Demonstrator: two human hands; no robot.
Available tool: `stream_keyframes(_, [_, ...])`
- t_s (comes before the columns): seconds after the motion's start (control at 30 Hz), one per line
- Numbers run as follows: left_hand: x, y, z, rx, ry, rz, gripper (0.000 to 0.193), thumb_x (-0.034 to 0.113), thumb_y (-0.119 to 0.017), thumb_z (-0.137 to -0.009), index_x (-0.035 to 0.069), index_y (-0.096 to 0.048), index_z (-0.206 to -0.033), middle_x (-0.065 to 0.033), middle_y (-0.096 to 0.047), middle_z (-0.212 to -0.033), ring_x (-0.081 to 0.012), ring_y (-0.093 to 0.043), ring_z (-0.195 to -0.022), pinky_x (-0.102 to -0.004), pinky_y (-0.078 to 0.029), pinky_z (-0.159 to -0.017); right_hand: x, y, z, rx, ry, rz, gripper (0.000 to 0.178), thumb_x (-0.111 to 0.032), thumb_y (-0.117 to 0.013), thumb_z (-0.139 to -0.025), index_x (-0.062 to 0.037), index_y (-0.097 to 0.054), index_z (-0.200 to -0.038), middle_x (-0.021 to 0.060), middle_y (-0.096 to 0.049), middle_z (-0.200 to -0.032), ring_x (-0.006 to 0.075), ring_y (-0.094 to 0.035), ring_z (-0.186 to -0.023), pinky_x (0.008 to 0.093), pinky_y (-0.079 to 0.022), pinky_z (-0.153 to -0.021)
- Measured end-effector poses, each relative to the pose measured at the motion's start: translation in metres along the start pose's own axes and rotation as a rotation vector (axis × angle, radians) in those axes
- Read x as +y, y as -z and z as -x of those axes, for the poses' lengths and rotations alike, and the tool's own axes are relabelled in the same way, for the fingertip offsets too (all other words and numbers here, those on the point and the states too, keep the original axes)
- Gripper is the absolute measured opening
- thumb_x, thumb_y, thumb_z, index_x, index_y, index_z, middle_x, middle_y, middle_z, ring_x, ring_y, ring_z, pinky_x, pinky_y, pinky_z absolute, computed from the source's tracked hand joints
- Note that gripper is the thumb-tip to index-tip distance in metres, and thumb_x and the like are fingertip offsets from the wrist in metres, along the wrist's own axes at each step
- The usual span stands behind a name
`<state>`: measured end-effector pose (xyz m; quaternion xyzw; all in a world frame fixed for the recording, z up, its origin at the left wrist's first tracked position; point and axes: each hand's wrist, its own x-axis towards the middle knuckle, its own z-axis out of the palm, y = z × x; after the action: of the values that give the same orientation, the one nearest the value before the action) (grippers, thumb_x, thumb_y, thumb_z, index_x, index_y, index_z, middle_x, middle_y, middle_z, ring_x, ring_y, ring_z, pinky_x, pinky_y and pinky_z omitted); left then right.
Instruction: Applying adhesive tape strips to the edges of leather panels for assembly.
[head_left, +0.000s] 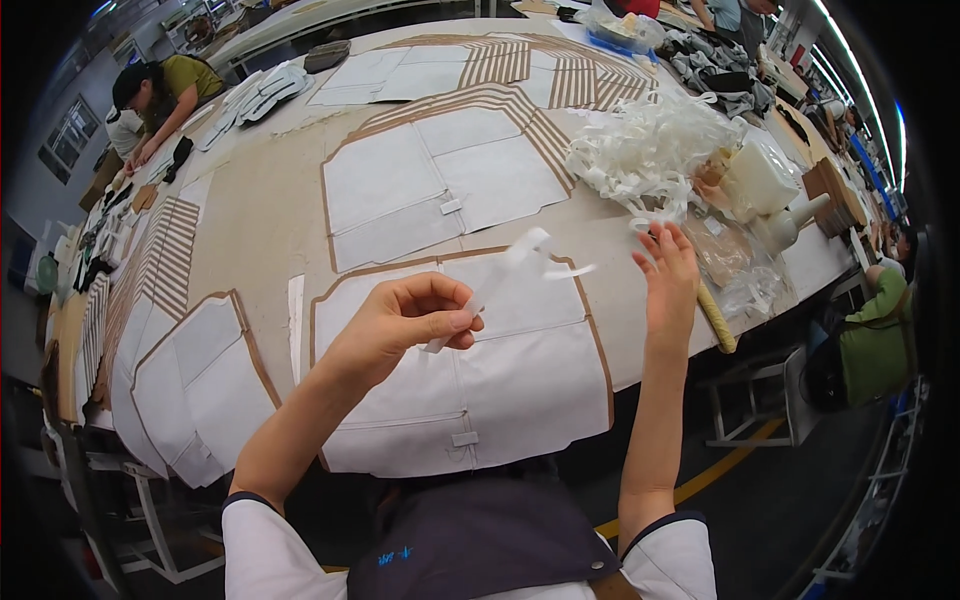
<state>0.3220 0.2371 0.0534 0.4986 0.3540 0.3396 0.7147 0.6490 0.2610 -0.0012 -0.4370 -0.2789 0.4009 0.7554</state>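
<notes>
Thumb and fingers of my left hand (420,315) pinch a narrow white strip (520,252), which curls up and to the right in the air. Below it, at the table's near edge, lies a white panel (530,375) with brown edging, seams and a small white tab. My right hand (668,275) is raised at the right, its fingers loosely spread, with nothing visible in them. Just beyond those fingertips is a big tangled pile of white strips (650,150).
Another edged white panel (385,185) lies farther in, with striped stacks behind. More panels (190,370) overhang the left edge. At right are a white plastic container (765,175), clear plastic bags (735,265) and a yellow roll (716,318). A person (180,90) works far left.
</notes>
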Motion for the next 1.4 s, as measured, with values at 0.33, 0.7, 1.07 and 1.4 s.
stream_keyframes(0.33, [-0.041,-0.005,0.040,0.315,-0.217,0.057,0.023,0.012,-0.070,-0.096,-0.002,-0.062,-0.112,-0.0120,-0.074,-0.098,-0.0156,-0.071,-0.092,-0.0297,-0.056,-0.089,0.028,-0.104,0.157,-0.684,-0.067,0.260,0.024,-0.016,-0.063,-0.100,-0.0032,-0.068,-0.120,0.0051,-0.070,-0.113,0.0150,-0.064,-0.101,0.0305,-0.050,-0.089])
stream_keyframes(0.7, [0.000,0.026,0.076,0.611,-0.910,-1.112,0.013,0.010,-0.067,-0.097,-0.001,-0.068,-0.104,-0.0078,-0.070,-0.092,-0.0159,-0.066,-0.085,-0.0282,-0.052,-0.075,0.019,-0.125,0.134,-0.928,-0.465,0.324,0.021,-0.018,-0.065,-0.099,0.0023,-0.069,-0.103,0.0023,-0.064,-0.072,0.0062,-0.055,-0.056,0.0201,-0.043,-0.052])
stream_keyframes(1.07, [-0.012,0.051,0.071,0.130,-0.011,-0.180,0.022,0.027,-0.070,-0.097,0.005,-0.067,-0.091,0.0001,-0.062,-0.076,-0.0087,-0.059,-0.072,-0.0243,-0.046,-0.067,0.000,-0.094,0.089,-0.955,-0.292,0.480,0.010,-0.009,-0.071,-0.093,0.0004,-0.069,-0.092,0.0025,-0.064,-0.078,0.0092,-0.059,-0.071,0.0263,-0.045,-0.062])
stream_keyframes(1.4, [-0.061,0.004,0.066,0.450,-0.307,-0.331,0.019,0.015,-0.072,-0.094,0.002,-0.065,-0.106,-0.0069,-0.074,-0.088,-0.0178,-0.073,-0.082,-0.0277,-0.055,-0.074,0.040,-0.115,0.161,-0.809,-0.074,0.348,0.017,-0.009,-0.065,-0.096,0.0003,-0.070,-0.110,0.0069,-0.069,-0.103,0.0164,-0.064,-0.101,0.0297,-0.049,-0.090])
